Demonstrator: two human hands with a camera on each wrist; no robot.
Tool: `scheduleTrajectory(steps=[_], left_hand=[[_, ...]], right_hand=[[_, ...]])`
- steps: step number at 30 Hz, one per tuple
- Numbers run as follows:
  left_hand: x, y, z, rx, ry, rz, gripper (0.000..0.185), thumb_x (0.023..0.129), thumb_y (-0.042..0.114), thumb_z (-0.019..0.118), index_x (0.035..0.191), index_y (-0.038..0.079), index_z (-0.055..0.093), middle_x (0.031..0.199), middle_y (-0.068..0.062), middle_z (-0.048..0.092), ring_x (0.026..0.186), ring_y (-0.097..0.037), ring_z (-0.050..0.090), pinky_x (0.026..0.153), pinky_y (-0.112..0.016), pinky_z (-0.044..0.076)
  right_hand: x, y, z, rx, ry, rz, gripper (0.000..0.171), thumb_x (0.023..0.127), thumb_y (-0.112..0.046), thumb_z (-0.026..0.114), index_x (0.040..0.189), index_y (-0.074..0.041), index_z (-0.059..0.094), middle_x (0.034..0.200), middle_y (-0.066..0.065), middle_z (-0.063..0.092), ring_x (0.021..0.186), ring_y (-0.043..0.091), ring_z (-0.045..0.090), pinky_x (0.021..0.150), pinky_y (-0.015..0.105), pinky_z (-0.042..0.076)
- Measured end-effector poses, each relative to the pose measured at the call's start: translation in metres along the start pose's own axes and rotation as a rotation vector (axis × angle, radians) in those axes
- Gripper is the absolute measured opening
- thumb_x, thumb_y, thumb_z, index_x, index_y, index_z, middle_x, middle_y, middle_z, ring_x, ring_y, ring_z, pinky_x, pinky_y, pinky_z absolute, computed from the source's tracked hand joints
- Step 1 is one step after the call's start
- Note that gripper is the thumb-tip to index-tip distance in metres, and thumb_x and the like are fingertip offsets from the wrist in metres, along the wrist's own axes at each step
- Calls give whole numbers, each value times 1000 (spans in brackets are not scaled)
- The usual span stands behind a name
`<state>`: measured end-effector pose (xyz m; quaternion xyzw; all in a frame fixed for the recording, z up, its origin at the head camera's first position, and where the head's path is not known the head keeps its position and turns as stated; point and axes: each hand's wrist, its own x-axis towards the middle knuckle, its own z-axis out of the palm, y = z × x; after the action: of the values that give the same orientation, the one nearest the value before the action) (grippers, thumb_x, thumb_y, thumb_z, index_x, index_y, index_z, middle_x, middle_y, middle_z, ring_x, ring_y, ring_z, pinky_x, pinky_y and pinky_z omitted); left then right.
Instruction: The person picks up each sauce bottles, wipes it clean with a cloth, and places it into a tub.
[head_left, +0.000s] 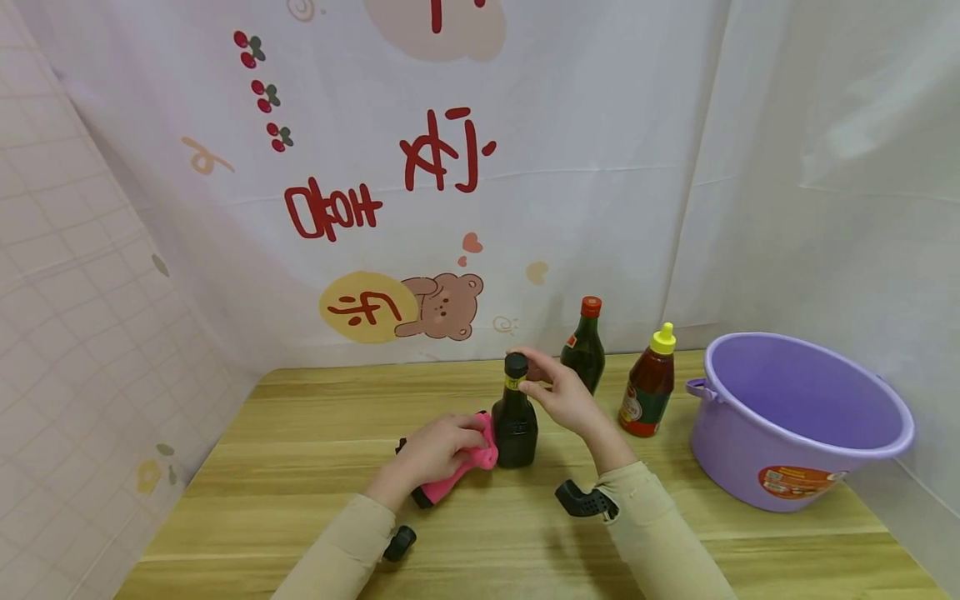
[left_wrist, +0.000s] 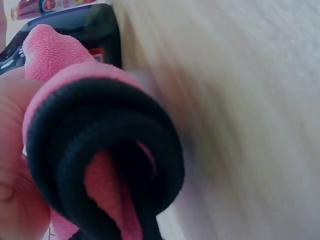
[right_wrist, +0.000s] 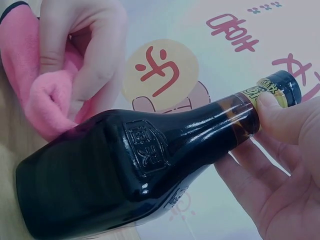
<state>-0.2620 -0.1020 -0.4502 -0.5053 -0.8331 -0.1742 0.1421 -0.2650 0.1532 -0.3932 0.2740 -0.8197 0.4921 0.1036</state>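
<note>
- The right hand [head_left: 564,398] pinches the neck of the dark bottle [head_left: 514,421], which stands on the tabletop [head_left: 300,467].
- The left hand [head_left: 435,450] grips a pink cloth [head_left: 468,464] against the bottle's side.

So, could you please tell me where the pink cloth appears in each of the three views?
Head: pink cloth at centre, gripped by the left hand beside the dark bottle.
Left wrist: fills the left half, black-edged.
Right wrist: top left, in the fingers.
Shared landmark: the dark bottle, in all three views.
</note>
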Motion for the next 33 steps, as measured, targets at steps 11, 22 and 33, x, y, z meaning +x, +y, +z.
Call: scheduleTrajectory(steps=[11, 22, 33], left_hand=[[2, 2, 5, 29, -117, -37, 20, 86, 4, 75, 98, 20, 76, 105, 4, 66, 88, -13, 63, 85, -29, 50], [1, 3, 0, 102, -153, -48, 17, 86, 12, 78, 99, 22, 75, 104, 6, 64, 86, -13, 59, 81, -28, 51], [4, 1, -40, 106, 166, 10, 26, 79, 6, 83, 102, 15, 74, 118, -11, 67, 101, -29, 65, 85, -39, 55]], right_hand=[[0, 0, 1, -7, 2, 0, 50, 94, 0, 64, 141, -16, 54, 112, 8, 68, 100, 24, 66, 88, 49, 51], [0, 0, 1, -5, 5, 37, 51, 95, -1, 64, 142, -17, 53, 113, 8, 67, 105, 27, 65, 91, 51, 51], [0, 0, 1, 4, 0, 32, 51, 94, -1, 64, 142, -17, 53, 114, 9, 67, 105, 27, 65, 92, 51, 50]])
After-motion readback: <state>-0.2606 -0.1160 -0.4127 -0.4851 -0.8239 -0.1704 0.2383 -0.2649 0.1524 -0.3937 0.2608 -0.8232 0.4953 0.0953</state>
